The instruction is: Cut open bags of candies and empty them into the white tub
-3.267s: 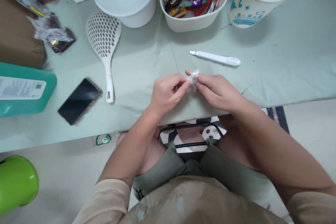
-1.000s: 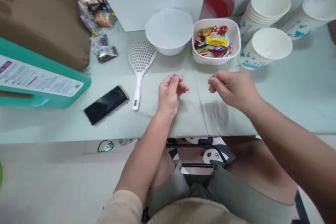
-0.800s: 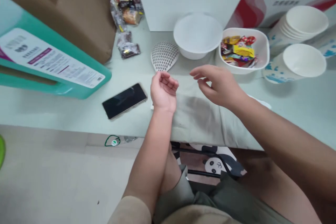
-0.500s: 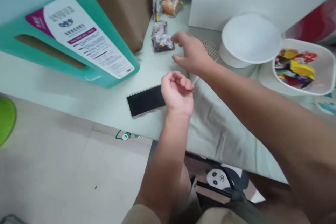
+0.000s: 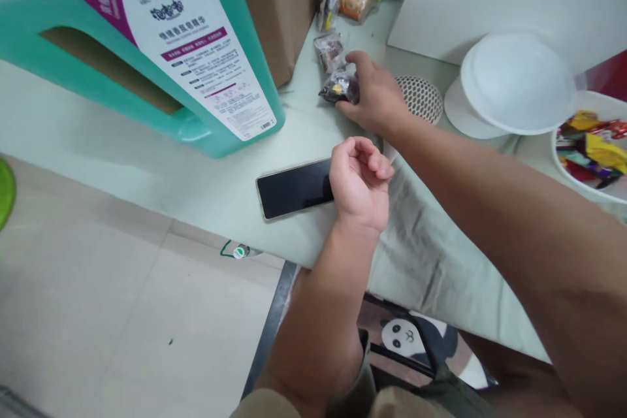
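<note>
My right hand (image 5: 372, 93) reaches over the table to a small dark wrapped snack (image 5: 339, 86). Its thumb and forefinger are spread around the near end of the packet, thumb at the lower edge; a firm hold does not show. A second wrapped snack (image 5: 329, 52) lies just above that one. My left hand (image 5: 361, 179) rests palm up, fingers curled loosely inward, with nothing seen in it. It covers the right end of a black-screened phone (image 5: 294, 189) lying on the table.
A large green jug (image 5: 206, 117) and a cardboard box (image 5: 274, 13) stand at left. More wrapped snacks (image 5: 357, 0) lie at the back. On the right are a round perforated object (image 5: 420, 99), a white bowl (image 5: 519, 85) and a white tub (image 5: 588, 188) of sweets.
The view has shifted, so the table things appear farther right. My right hand has moved onto the dark wrapped snack and spread its thumb and forefinger wider. My left hand stays curled by the phone.
</note>
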A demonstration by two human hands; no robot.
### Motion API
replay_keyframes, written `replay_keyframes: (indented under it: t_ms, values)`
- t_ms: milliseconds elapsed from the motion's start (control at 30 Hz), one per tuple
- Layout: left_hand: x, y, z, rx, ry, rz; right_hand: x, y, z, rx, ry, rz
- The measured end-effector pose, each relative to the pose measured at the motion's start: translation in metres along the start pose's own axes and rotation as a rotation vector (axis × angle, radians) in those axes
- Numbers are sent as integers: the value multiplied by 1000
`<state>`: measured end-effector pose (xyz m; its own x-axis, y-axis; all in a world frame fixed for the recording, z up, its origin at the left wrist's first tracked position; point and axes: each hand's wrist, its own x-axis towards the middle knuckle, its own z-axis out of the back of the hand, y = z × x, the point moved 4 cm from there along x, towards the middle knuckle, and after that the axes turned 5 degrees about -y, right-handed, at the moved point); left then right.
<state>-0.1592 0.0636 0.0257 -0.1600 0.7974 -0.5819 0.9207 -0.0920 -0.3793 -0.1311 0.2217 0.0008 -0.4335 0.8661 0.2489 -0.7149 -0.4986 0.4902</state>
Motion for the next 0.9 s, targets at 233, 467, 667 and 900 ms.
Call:
replay_keyframes:
  t_ms: [233, 467, 667, 900]
  values:
    - [-9, 20, -3, 27, -65, -133, -57, -14, 45, 99, -190, -38]
    - [-29, 83, -24, 245, 296, -44, -189, -14, 120, 207, -404, -89]
    - [-44, 141, -22, 457, 281, 356, -315, -79, 176, -69, -519, -181]
    - [-30, 178, -31, 543, 247, 371, -385, -172, 190, -432, -395, -497]
